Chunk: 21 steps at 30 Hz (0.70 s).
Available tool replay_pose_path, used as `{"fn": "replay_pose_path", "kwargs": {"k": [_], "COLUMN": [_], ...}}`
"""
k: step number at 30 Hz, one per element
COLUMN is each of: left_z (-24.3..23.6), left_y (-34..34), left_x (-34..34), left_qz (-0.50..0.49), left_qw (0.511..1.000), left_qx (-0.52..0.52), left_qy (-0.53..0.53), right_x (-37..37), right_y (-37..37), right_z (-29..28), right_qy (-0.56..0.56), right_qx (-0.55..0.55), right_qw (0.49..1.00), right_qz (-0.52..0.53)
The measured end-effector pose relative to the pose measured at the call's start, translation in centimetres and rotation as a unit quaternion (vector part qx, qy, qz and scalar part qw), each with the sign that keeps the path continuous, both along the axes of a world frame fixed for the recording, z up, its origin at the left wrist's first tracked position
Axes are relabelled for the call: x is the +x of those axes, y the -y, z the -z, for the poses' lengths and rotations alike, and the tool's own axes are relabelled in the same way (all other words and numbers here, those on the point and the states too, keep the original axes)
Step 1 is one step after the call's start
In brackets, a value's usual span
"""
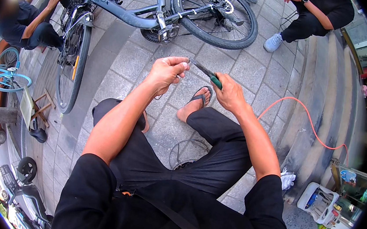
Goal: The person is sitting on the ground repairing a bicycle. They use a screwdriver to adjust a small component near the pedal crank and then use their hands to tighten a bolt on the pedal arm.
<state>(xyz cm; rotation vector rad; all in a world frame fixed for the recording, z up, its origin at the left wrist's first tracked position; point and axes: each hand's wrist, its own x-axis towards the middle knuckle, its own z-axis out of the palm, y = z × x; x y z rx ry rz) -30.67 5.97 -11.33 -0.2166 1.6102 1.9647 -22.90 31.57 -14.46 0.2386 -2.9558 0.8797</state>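
My right hand [230, 94] is closed round a green-handled tool that looks like pliers [204, 69], its dark metal end slanting up to the left. The fingers of my left hand [168, 74] are pinched together close to the tool's tip. What they grip is too small to make out. A short bit of thin dark line shows below the left wrist. Both hands are raised over the paving, above my sandalled foot [199, 100]. Beyond them a grey bicycle [146, 20] stands upside down or lies tipped; I cannot tell which.
One person [29, 22] crouches at the bicycle's front wheel [75, 55], another [321, 15] at far right. A dark wire loop [189, 148] lies between my legs. An orange hose [307, 111] crosses the steps [315, 78]. A white plastic bin [318, 202] and a folding stool [36, 107] stand aside.
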Motion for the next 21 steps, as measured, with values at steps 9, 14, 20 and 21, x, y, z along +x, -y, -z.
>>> {"fn": "replay_pose_path", "kwargs": {"k": [9, 14, 20, 21], "left_z": [0.5, 0.7, 1.1, 1.1], "left_y": [0.1, 0.0, 0.1, 0.1], "left_x": [0.2, 0.3, 0.4, 0.5], "left_qz": [0.003, 0.004, -0.015, -0.020], "left_qw": [0.999, 0.998, 0.994, 0.993], "left_qx": [-0.046, -0.059, -0.093, -0.097], "left_qy": [-0.019, -0.020, -0.054, -0.057], "right_x": [-0.3, -0.2, -0.8, -0.8], "right_y": [-0.6, -1.0, 0.6, 1.1], "right_z": [-0.8, 0.0, -2.9, -3.7], "right_qy": [-0.053, 0.022, 0.193, 0.246], "right_qx": [0.107, 0.006, -0.019, -0.015], "right_qw": [0.992, 0.998, 0.980, 0.969], "right_qz": [-0.051, -0.064, -0.053, -0.033]}}
